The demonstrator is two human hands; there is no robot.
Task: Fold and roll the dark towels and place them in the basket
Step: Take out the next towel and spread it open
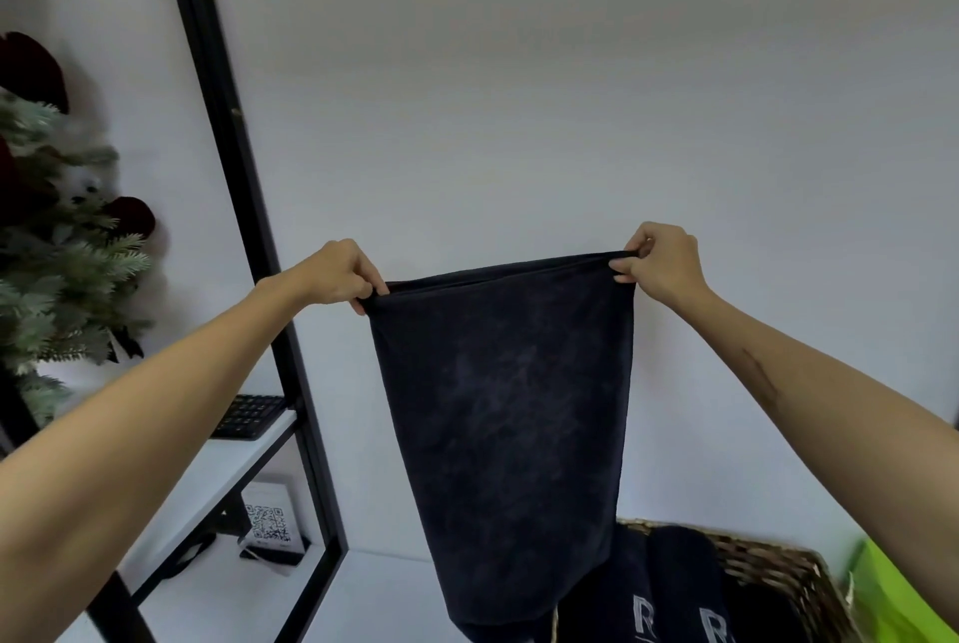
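The left hand (346, 274) is raised out in front at about chest height, fingers curled down and pinching the upper left corner of a dark towel (511, 414). The right hand (658, 258) sits a little higher on the other side, thumb and fingertips nipping the upper right corner, the remaining fingers curled in behind. Between the two hands the towel's top edge is pulled taut and slopes up slightly toward the right hand; two layers of cloth show along that edge, so the towel is doubled over. Both forearms are bare and stretched well out.

From that edge the towel hangs straight down in the air, narrowing toward its lower end, with faint pale mottling across its face. Its bottom drops in front of the near left part of a woven wicker basket (778, 564) at the lower right. Inside the basket stand two rolled dark towels (669, 585) side by side, each marked with a pale letter R. Just beside the basket's right side lies something bright green (903, 596), cut off by the frame.

The basket rests on a white surface (311, 596) against a plain white wall. To the left rises a black-framed shelf (244, 455) carrying a dark keyboard (249, 415), with a QR-code card (270, 520) standing beneath it. At the far left is a frosted green artificial tree (57, 253) with dark red decorations.
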